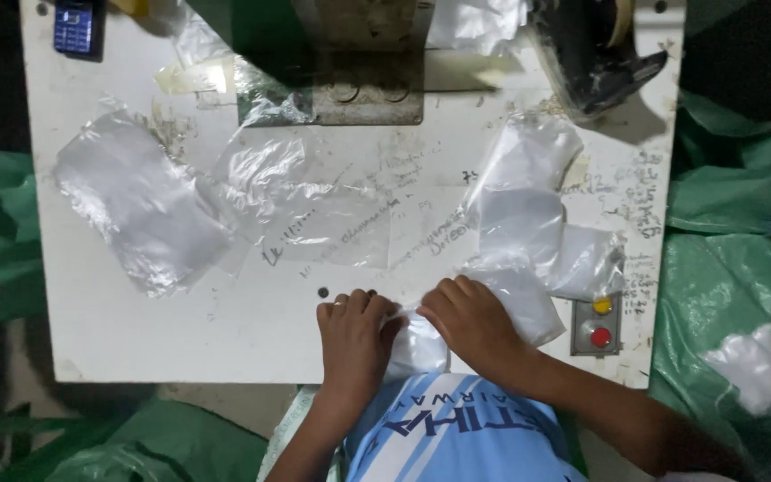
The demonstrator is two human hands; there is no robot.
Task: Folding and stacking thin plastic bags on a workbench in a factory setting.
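Blue-and-white shirt (457,437) at bottom edge, nearest the lens. Small clear plastic bag (417,344): at the near edge of the white worktable (180,312), pinched between both hands. Left hand (354,344): fingers curled over the bag's left end. Right hand (470,326): closed on its right end. Beyond: heap of clear bags (528,214), flattened bags (136,205), sealing machine (350,62), yellow and red buttons (601,323). Risk, judged: slippery film could slide off the edge; a sleeve or heap might nudge the buttons.
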